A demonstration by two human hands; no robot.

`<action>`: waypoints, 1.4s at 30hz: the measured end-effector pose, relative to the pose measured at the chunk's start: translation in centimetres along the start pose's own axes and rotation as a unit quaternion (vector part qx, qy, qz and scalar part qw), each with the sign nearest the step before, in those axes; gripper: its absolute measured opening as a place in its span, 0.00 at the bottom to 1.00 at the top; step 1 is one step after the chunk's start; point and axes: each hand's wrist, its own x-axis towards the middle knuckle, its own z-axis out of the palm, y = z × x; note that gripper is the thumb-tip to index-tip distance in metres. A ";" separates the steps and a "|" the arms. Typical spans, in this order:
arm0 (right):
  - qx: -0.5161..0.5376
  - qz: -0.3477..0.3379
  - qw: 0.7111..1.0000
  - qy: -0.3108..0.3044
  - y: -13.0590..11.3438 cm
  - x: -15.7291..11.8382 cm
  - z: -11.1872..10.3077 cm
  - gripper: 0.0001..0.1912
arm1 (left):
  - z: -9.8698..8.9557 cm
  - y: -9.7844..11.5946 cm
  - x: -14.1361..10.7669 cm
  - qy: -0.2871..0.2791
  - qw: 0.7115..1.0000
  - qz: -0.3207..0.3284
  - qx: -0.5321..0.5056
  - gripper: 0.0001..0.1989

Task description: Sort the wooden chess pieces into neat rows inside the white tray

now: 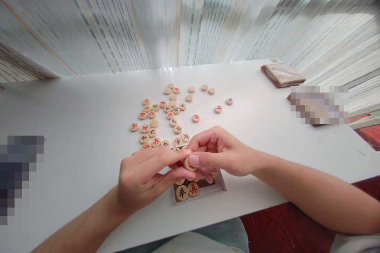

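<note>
Both hands [145, 176] on one disc [188, 165]

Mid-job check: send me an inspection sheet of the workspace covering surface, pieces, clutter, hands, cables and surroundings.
Surface: white table, faint marks toward the right.
Pieces: round pieces scattered loose, some showing red or black characters, others plain; more lie in the open box.
Clutter: flat brown box at far right; pixelated patches at both sides, unreadable.
Hands: left hand and right hand pinch one piece above the open box.
Cables: nothing seen.
Surroundings: striped curtain behind, dark red floor.
</note>
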 end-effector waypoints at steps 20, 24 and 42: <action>0.031 0.044 0.998 0.035 0.7 0.1 0.1 0.21 | -0.2 -0.1 -0.8 -0.021 0.999 -0.026 0.004 0.17; 0.008 0.014 0.999 0.032 0.5 0.2 0.3 0.21 | -0.1 -0.1 -0.5 -0.022 0.999 -0.028 -0.001 0.15; -0.266 -0.222 0.928 0.135 0.4 0.0 -0.4 0.09 | 0.1 -1.3 -0.6 0.035 0.988 -0.125 -0.089 0.13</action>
